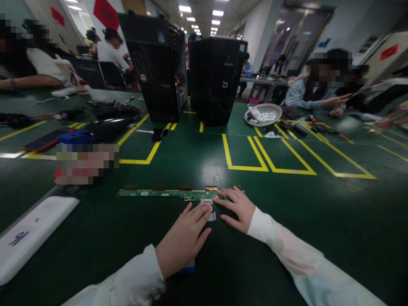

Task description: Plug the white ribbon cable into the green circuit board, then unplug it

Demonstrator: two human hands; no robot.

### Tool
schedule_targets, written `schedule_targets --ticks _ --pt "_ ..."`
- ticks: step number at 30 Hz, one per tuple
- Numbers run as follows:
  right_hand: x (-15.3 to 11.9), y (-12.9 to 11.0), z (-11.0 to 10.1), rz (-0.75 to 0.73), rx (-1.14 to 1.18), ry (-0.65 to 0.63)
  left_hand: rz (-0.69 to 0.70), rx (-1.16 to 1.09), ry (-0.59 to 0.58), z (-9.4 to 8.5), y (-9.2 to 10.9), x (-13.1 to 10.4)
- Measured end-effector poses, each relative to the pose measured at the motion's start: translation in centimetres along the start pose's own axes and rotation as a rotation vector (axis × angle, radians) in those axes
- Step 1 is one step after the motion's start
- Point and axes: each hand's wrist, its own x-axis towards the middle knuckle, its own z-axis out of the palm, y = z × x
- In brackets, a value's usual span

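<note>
Indeed, the right hand (239, 209) touches an illegibly labelled circuit board (175, 194).

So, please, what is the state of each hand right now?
Left hand: open, fingers over the white cable.
Right hand: open, fingers spread at the right end of the board.

Possibly "16" on white case (47, 214)

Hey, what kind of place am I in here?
Probably an electronics workshop or training room: a green circuit board, black computer towers and a long green table marked with yellow tape.
</note>
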Motion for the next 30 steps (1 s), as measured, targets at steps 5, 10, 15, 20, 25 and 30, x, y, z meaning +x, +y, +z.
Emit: schedule_targets --ticks 5,10,15,20,25,30 --pt "-0.1 0.1 0.1 -0.006 -0.008 0.014 -0.002 0.001 -0.031 -0.3 -0.1 0.1" --pt "-0.1 0.2 0.1 -0.012 -0.003 0.018 0.03 -0.002 -0.044 -0.7 -0.3 0.2" --pt "0.0 0.2 0.0 -0.014 -0.005 0.011 0.076 -0.01 -0.002 -0.7 -0.9 0.2" --pt "0.1 0.2 -0.2 -0.016 -0.01 -0.001 0.09 0.031 0.032 -0.3 -1.0 0.0" --pt "0.1 0.1 -0.2 -0.019 -0.021 -0.001 0.107 0.046 0.068 -0.5 -0.8 -0.1" --pt "0.0 0.4 -0.1 -0.028 -0.019 -0.016 0.04 0.063 0.178 -2.0 -1.2 0.1"
